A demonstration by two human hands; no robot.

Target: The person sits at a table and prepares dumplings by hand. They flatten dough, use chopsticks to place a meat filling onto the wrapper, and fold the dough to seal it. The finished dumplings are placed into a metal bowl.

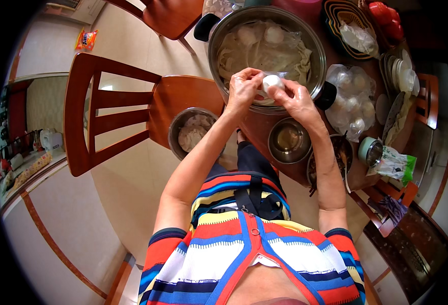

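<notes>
Between my two hands, over a large steel pot (320, 49), is a smooth white dough ball (273, 83). My right hand (295, 98) grips the ball with thumb and fingers from the right. Clear plastic film (278, 73) shows around its far side, and my left hand (243, 88) pinches this film close to the ball. My left fingertips are partly hidden. Cloth (303, 61) lines the pot. Inside, at the far side, lie two pale balls (274, 35) on or under clear plastic.
A steel bowl of dough (175, 131) stands on the wooden chair (182, 91) at left. On the table are a steel bowl of liquid (288, 139), a bowl of dark filling (340, 146), plastic-wrapped balls (351, 101), a green cup (367, 150) and nested baskets (336, 42). Black handles jut from the pot.
</notes>
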